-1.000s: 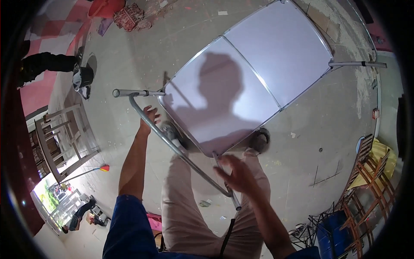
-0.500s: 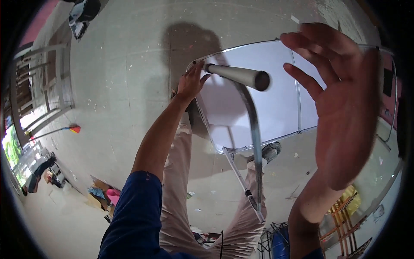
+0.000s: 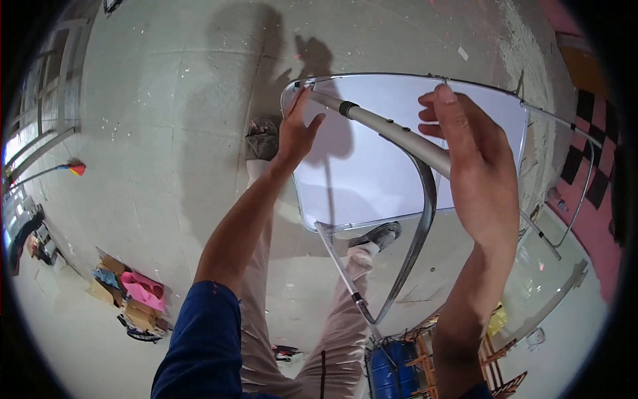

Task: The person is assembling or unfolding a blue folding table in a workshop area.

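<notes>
Holding left hand (image 3: 296, 136), fingers together, thumb out, at the corner of a white metal-rimmed table (image 3: 379, 186) lying legs-up on grey floor (image 3: 146, 159); hovering right hand (image 3: 482, 156), fingers half-curled, by its silver tubular leg (image 3: 392, 131). Spotting a blue plastic barrel (image 3: 384, 380), insides hidden.

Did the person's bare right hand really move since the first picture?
Yes: the bare right hand went rightward, away from the lowest pictured corner of the white, metal-edged tabletop.
</notes>
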`<move>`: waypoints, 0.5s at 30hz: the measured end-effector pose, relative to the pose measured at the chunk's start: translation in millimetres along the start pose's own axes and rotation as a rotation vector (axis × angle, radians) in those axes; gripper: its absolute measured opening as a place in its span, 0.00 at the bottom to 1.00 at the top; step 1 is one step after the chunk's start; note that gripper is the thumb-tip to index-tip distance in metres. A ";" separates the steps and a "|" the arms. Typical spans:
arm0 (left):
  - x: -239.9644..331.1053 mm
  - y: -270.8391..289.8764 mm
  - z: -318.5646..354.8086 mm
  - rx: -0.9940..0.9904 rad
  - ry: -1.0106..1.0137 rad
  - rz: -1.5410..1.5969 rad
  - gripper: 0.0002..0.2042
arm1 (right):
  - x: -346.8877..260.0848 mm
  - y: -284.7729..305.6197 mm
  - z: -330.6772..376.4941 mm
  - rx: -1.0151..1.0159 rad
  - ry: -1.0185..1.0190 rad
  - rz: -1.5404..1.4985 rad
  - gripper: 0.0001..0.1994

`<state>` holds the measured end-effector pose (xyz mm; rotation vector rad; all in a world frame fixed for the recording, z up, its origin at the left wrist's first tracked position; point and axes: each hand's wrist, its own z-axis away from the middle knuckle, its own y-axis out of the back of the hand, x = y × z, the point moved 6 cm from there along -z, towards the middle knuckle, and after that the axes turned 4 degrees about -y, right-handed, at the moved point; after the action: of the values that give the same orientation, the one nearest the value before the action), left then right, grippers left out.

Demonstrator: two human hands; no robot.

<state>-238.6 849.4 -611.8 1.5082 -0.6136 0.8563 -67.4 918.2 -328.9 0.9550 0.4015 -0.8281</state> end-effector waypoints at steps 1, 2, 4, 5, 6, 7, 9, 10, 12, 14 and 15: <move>-1.4 4.1 0.5 0.071 -0.050 0.025 0.29 | -0.8 -1.1 -0.5 0.017 0.024 0.000 0.26; -1.3 -1.0 -2.0 -0.035 -0.157 -0.020 0.28 | -0.6 -1.1 -1.3 0.046 0.038 0.018 0.26; -2.1 -5.7 -8.3 -0.126 -0.359 -0.151 0.23 | -0.8 -4.4 -2.5 0.057 0.064 0.023 0.25; -6.6 -5.8 -12.6 -0.123 -0.346 -0.148 0.23 | -1.9 -5.3 -2.8 0.086 0.086 0.020 0.24; -7.5 -7.5 -16.1 -0.162 -0.398 -0.177 0.21 | -2.7 -6.7 -2.7 0.077 0.087 0.024 0.24; -7.5 -9.7 -18.4 -0.211 -0.453 -0.208 0.20 | -2.6 -6.6 -2.5 0.083 0.066 0.015 0.23; -4.6 -7.4 -23.4 -0.172 -0.527 -0.227 0.19 | -3.9 -5.8 -1.8 0.089 0.047 0.009 0.22; -0.4 -7.0 -23.8 -0.161 -0.607 -0.250 0.18 | -3.3 -5.9 -1.8 0.078 0.025 -0.013 0.20; 2.6 -4.5 -26.8 -0.136 -0.647 -0.240 0.18 | -3.3 -5.8 -2.0 0.067 0.006 -0.032 0.19; 5.9 -3.4 -28.5 -0.131 -0.687 -0.231 0.18 | -1.5 -5.5 -2.7 0.074 -0.025 0.022 0.24; 6.5 -4.1 -29.6 -0.145 -0.694 -0.235 0.16 | -2.1 -6.0 -3.1 0.061 -0.012 0.016 0.24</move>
<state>-236.3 879.8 -609.2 1.6959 -0.9512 0.0832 -73.3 919.9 -332.6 1.0077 0.3592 -0.8348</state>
